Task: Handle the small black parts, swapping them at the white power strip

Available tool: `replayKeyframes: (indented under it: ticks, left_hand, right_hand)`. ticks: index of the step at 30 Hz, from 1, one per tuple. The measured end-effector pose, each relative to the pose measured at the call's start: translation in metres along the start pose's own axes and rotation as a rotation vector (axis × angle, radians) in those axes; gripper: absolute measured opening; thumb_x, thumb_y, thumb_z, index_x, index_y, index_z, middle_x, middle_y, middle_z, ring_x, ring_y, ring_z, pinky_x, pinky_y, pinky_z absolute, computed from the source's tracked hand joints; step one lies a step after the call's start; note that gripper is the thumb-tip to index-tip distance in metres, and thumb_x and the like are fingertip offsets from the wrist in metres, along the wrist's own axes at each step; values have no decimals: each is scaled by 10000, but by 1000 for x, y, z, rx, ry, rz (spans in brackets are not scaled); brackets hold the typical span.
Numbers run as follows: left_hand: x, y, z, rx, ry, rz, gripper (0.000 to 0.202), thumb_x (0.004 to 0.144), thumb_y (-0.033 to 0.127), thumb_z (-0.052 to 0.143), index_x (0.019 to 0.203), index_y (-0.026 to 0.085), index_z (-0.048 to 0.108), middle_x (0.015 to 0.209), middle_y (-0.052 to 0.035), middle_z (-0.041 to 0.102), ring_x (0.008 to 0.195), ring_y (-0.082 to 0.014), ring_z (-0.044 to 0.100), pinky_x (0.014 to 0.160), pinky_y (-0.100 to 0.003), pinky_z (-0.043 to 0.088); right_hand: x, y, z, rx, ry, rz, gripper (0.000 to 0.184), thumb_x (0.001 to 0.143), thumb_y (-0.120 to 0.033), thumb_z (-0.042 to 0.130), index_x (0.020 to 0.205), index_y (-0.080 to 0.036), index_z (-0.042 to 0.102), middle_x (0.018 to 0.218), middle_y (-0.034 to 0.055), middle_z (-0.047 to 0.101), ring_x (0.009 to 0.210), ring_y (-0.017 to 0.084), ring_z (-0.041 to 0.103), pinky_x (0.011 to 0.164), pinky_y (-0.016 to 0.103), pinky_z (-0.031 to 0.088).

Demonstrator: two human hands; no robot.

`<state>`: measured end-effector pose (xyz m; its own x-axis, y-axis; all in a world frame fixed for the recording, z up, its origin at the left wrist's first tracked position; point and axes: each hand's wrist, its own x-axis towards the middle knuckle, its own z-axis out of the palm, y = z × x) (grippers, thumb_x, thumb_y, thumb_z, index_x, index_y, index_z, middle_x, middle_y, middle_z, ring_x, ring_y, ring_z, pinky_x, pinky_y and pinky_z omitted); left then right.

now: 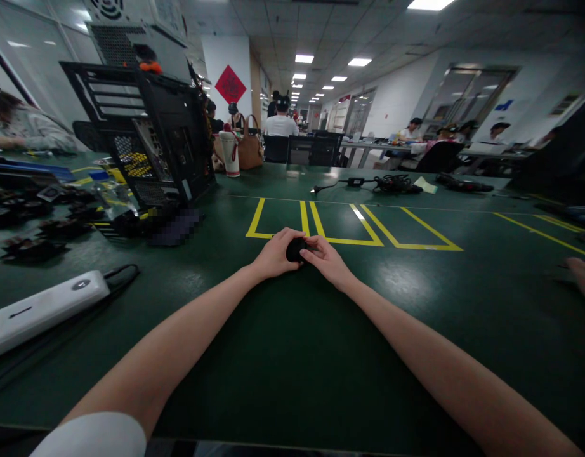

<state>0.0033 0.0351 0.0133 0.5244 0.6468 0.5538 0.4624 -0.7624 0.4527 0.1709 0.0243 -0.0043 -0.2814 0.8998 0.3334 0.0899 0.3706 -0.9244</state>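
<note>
Both my hands meet over the green table (273,355), just in front of the yellow tape outlines. Between them is a small round black object (295,249), too small and covered to name its kind. My left hand (275,254) is closed around its left side, thumb below and fingers above. From the right, my right hand (327,260) grips the same object with thumb and fingertips. The fingers hide part of it.
A black computer case (173,133) stands at the left, with several black parts (30,247) near it. A white device with a cable (49,308) lies near left. Black cables (397,184), a cup (231,155) and a brown bag (249,146) are farther back. Another person's hand (584,276) shows at right.
</note>
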Motion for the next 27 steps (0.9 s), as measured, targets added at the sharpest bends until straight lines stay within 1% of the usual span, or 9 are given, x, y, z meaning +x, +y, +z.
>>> replayKeyframes:
  ticks: [4,6,8,11,14,17,20,23,27]
  left_hand:
    - [1,0,0,-17,10,15,552,593,172,644,1096,218,420,1041,-47,483,966,-216,488,815,-382,414]
    - [1,0,0,-28,10,18,543,595,169,639,1091,219,422,1041,-44,482,966,-213,486,817,-376,413]
    - [1,0,0,-35,6,10,543,601,169,634,1096,226,418,1049,-42,477,973,-213,483,816,-375,413]
    - [1,-1,0,-30,7,-11,554,596,178,639,1100,229,414,1051,-41,474,971,-218,484,804,-380,417]
    - [1,-2,1,-16,8,-16,557,595,192,645,1101,224,414,1043,-41,474,955,-214,489,789,-374,424]
    - [2,-3,3,-5,13,-14,565,593,197,649,1103,224,409,1038,-39,473,957,-212,490,797,-371,424]
    - [2,-3,3,-1,16,-11,568,588,186,649,1101,224,408,1035,-38,475,962,-212,491,806,-371,424]
    - [2,-1,2,-12,10,-4,564,593,173,643,1103,225,408,1039,-40,476,961,-210,492,808,-370,425]
    - [1,-1,1,-17,5,-5,556,595,177,642,1100,223,413,1043,-43,475,959,-210,491,800,-368,427]
  right_hand:
    - [2,1,1,66,23,-2,232,693,-288,607,881,-221,490,959,9,530,925,160,559,849,362,454]
    - [2,1,1,92,29,0,265,677,-267,624,899,-222,486,979,10,529,940,161,559,864,363,447]
    - [2,0,1,83,33,25,307,685,-260,618,959,-226,484,1037,23,523,989,171,541,892,374,428]
    - [0,-4,1,61,0,71,323,709,-269,591,1008,-213,483,1065,44,526,998,181,538,902,394,417]
    - [-2,-5,0,99,-23,73,267,713,-267,587,954,-211,486,1046,36,533,978,178,550,881,389,432]
    - [-2,-4,0,158,-12,66,268,687,-246,612,918,-223,478,1049,19,524,976,171,552,884,383,430]
    - [-1,-3,-1,168,11,55,324,659,-211,633,945,-232,482,1053,14,516,1000,167,536,920,382,399]
    - [-1,-4,-1,168,6,79,379,660,-192,628,1005,-244,482,1089,19,500,1030,169,516,937,381,381]
    - [0,-4,-1,174,-19,89,327,657,-214,632,956,-234,501,1070,14,507,989,163,532,912,374,402]
